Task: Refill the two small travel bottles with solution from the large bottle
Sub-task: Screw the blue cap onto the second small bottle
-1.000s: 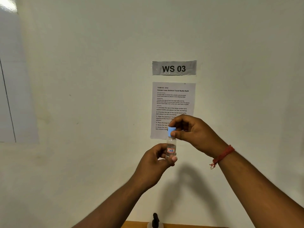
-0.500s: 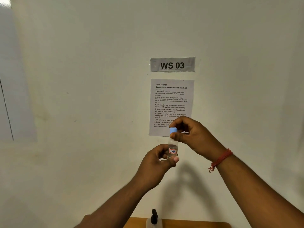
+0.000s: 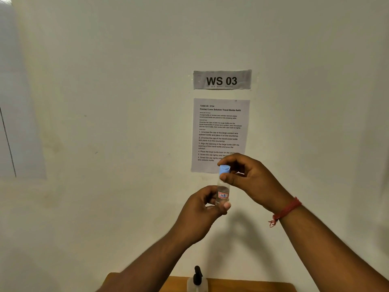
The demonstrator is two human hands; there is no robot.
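Both hands are busy: my left hand (image 3: pixel 202 204) grips the small travel bottle (image 3: pixel 223 192) upright, and my right hand (image 3: pixel 250 180) pinches its blue cap (image 3: pixel 224 170).

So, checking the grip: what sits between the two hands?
Head view: the small travel bottle, upright; left hand holds its base, right hand pinches its blue cap.

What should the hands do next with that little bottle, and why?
Probably keep twisting the blue cap: the right hand pinches it, it sits on the bottle, and the left hand grips the bottle's base. Tightening or loosening, I cannot tell.
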